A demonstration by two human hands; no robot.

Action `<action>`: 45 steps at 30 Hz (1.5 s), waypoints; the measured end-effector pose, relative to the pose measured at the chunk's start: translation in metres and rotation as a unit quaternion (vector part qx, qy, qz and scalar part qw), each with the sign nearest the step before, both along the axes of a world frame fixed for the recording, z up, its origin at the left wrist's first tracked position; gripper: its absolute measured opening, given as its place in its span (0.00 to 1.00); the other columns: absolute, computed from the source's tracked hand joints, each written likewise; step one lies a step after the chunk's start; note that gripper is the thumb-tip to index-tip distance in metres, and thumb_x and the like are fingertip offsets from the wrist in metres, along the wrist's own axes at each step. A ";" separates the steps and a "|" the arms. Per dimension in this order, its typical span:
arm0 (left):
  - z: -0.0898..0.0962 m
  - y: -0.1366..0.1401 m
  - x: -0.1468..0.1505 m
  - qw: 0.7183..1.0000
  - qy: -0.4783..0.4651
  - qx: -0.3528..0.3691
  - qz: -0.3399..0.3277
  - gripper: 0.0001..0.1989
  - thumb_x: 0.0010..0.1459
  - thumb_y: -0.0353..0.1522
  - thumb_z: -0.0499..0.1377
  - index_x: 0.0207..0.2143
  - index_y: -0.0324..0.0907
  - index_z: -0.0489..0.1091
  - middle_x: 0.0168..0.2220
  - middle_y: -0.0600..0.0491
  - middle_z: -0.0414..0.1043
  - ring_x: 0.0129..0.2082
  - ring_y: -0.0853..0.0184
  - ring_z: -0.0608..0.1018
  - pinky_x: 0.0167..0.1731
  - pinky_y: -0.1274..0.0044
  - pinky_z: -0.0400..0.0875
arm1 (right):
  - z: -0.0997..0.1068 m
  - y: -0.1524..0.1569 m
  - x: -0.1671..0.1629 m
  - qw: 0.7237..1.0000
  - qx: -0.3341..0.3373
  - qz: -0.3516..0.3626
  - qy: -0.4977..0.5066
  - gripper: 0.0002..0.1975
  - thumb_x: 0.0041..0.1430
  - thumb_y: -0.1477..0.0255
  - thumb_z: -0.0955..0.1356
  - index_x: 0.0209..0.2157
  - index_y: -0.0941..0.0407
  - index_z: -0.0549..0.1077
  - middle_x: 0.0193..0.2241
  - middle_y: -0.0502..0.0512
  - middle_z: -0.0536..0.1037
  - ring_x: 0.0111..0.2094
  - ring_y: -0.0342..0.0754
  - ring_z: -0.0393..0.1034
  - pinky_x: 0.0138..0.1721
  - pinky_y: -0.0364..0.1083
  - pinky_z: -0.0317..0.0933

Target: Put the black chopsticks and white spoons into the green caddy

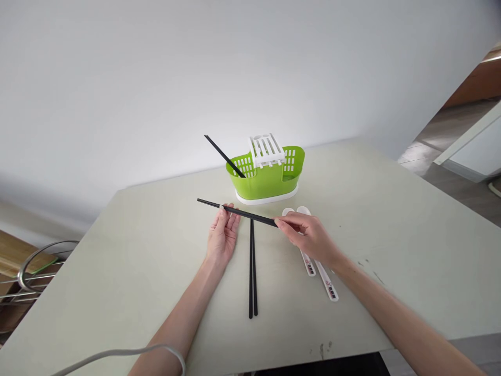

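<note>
Hands apart, both clamped on the held chopsticks (pixel 252 215), black, up above mid surface (pixel 136 250). Left hand (pixel 223 240) has the thinner half, palm up; right hand (pixel 309 235) pinches the thick end. Loose pair (pixel 251 271) lies below, thick ends toward the near edge. Two white spoons (pixel 324 277) to its right, partly hidden by the right hand. Green caddy (pixel 262 184) near the far edge: black sticks (pixel 223 154) leaning out its left end, white rack (pixel 266 149) on top.

Chopsticks (pixel 251 271), spoons (pixel 324 275), a cutlery basket (pixel 266 184) — this looks like a home.
</note>
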State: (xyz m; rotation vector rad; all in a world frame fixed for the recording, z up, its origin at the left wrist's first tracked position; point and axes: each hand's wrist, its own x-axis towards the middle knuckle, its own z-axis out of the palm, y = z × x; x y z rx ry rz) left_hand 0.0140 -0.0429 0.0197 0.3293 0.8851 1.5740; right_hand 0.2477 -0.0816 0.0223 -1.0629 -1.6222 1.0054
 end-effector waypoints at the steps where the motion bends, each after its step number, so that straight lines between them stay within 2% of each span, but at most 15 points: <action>1: 0.000 0.000 0.000 1.000 0.000 -0.001 0.000 0.06 0.69 0.27 0.62 0.39 0.39 0.81 0.44 0.49 0.85 0.39 0.72 0.86 0.55 0.78 0.77 | 0.000 0.000 0.000 1.000 -0.002 0.002 0.003 0.19 0.72 0.56 0.66 0.38 0.53 0.83 0.26 0.50 0.69 0.26 0.44 0.61 0.26 0.45 0.59; 6: 0.000 0.000 -0.001 1.000 -0.001 -0.001 -0.004 0.05 0.68 0.27 0.63 0.40 0.39 0.80 0.44 0.48 0.85 0.39 0.71 0.87 0.55 0.77 0.78 | -0.003 0.000 0.000 1.000 0.000 0.002 0.002 0.19 0.72 0.55 0.66 0.39 0.53 0.83 0.27 0.50 0.69 0.26 0.44 0.62 0.26 0.44 0.59; 11: 0.001 0.000 0.000 1.000 -0.008 -0.004 0.005 0.06 0.67 0.28 0.64 0.45 0.38 0.79 0.42 0.48 0.85 0.39 0.70 0.87 0.52 0.78 0.80 | -0.004 0.000 0.000 1.000 0.022 -0.007 -0.007 0.20 0.73 0.54 0.65 0.40 0.53 0.83 0.28 0.51 0.70 0.26 0.45 0.63 0.26 0.45 0.61; 14: 0.002 0.000 0.000 1.000 -0.020 -0.007 0.009 0.08 0.66 0.26 0.64 0.47 0.37 0.79 0.39 0.50 0.85 0.36 0.71 0.86 0.48 0.82 0.81 | -0.003 0.000 0.000 0.999 0.031 -0.009 -0.015 0.21 0.73 0.53 0.65 0.39 0.53 0.83 0.28 0.52 0.71 0.26 0.45 0.64 0.26 0.44 0.62; 18: 0.002 0.002 -0.001 1.000 -0.020 -0.013 0.010 0.05 0.66 0.25 0.64 0.44 0.36 0.80 0.37 0.51 0.84 0.33 0.73 0.85 0.41 0.85 0.82 | -0.004 0.001 0.000 0.999 0.033 -0.013 -0.023 0.20 0.73 0.54 0.65 0.39 0.52 0.83 0.29 0.53 0.72 0.27 0.46 0.65 0.27 0.45 0.63; 28: -0.002 0.001 -0.002 1.000 -0.012 -0.006 0.018 0.07 0.64 0.24 0.66 0.43 0.38 0.81 0.42 0.50 0.85 0.39 0.71 0.86 0.49 0.81 0.81 | -0.007 0.003 0.002 0.997 0.060 -0.031 -0.045 0.20 0.73 0.55 0.65 0.43 0.52 0.84 0.33 0.55 0.78 0.30 0.47 0.70 0.30 0.46 0.66; 35: -0.003 0.001 -0.001 1.000 -0.007 0.001 0.023 0.05 0.64 0.24 0.66 0.41 0.38 0.82 0.42 0.51 0.85 0.37 0.73 0.86 0.47 0.83 0.81 | -0.006 0.001 0.001 1.000 -0.017 0.015 0.012 0.21 0.73 0.54 0.65 0.44 0.53 0.83 0.34 0.54 0.80 0.24 0.43 0.72 0.25 0.44 0.66; 38: -0.001 0.001 -0.001 1.000 -0.005 -0.001 0.023 0.05 0.64 0.23 0.66 0.40 0.37 0.82 0.43 0.50 0.85 0.38 0.72 0.86 0.48 0.82 0.81 | -0.005 0.001 0.001 0.999 -0.034 0.025 0.022 0.21 0.73 0.53 0.65 0.44 0.54 0.82 0.30 0.52 0.78 0.23 0.43 0.69 0.26 0.44 0.66; 45: 0.003 -0.001 0.002 1.000 -0.014 -0.011 0.024 0.08 0.64 0.23 0.66 0.45 0.38 0.81 0.42 0.50 0.85 0.37 0.72 0.86 0.50 0.81 0.81 | -0.001 -0.001 0.002 1.000 -0.025 0.013 0.003 0.21 0.74 0.53 0.64 0.41 0.54 0.81 0.22 0.47 0.67 0.22 0.43 0.62 0.27 0.45 0.61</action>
